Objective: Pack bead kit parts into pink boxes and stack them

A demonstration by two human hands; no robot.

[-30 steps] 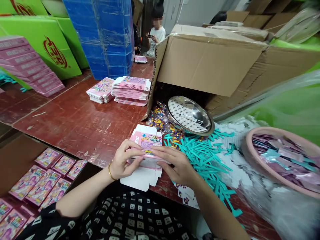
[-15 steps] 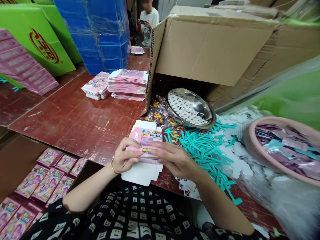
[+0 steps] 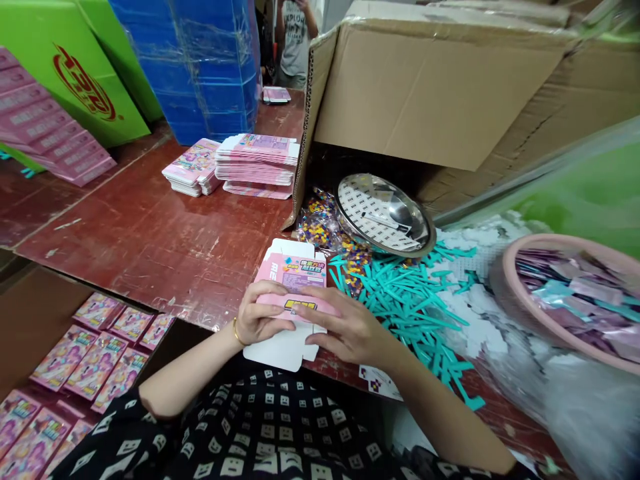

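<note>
A pink printed carton [image 3: 295, 273] with white flaps lies at the table's front edge, partly unfolded. My left hand [image 3: 261, 312] grips its left side, fingers bent over the pink panel and the thumb below. On the right side, my right hand [image 3: 345, 325] has its fingers laid across the same panel, also closed on the carton. A narrow pink side stands up between the hands. Whatever lies under the fingers is hidden. Close to the right hand spreads a heap of turquoise plastic sticks [image 3: 405, 293].
Flat carton stacks [image 3: 257, 163] stand at the back, beside blue boxes [image 3: 200, 80]. A cardboard box [image 3: 425, 93] shelters a steel bowl [image 3: 425, 243] and bead bags [image 3: 317, 230]. A pink basin [image 3: 505, 267] of packets is at right; filled pink boxes [image 3: 83, 360] lie lower left. A person [image 3: 295, 40] stands behind.
The carton's narrow pink side has tilted up into clearer view between my hands. My left hand has shifted slightly right. The person at the back appears higher in view.
</note>
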